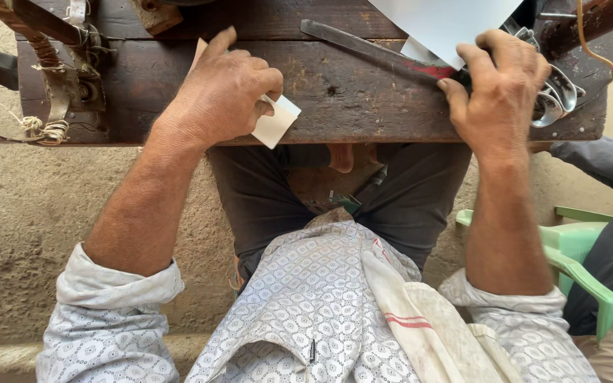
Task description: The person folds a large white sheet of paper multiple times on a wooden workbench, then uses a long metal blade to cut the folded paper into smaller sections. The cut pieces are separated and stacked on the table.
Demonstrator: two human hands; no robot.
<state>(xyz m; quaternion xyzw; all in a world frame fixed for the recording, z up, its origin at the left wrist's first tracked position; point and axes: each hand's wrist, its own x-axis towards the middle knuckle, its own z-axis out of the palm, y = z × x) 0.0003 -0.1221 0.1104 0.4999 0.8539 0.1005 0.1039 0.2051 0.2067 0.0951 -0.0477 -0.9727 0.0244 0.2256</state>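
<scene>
— Wooden and dark, that bench [349, 92]; why is the left hand [221, 96] lying flat on it?
— It is pinning a small pale card [277, 124] near the front edge. The fingers are curled and pressed together over the card, thumb tucked in, so only its lower right corner shows. The pressure looks meant to stop it sliding.
— And the right hand [501, 89]?
— Its fingers are bent down over the near end of a long metal blade [370, 48] with a red patch, which runs slantwise up to the left across the bench. Thumb and forefinger pinch the blade where a large white sheet [448, 21] overhangs it, so the grip seems to steady both.
— What lies under that hand?
— Shiny metal rings or clips [558, 96], partly hidden. I cannot tell whether the hand touches them.
— Anything else?
— A green plastic chair [583, 255] to the right, with another person's grey sleeve [597, 159] beside it.
</scene>
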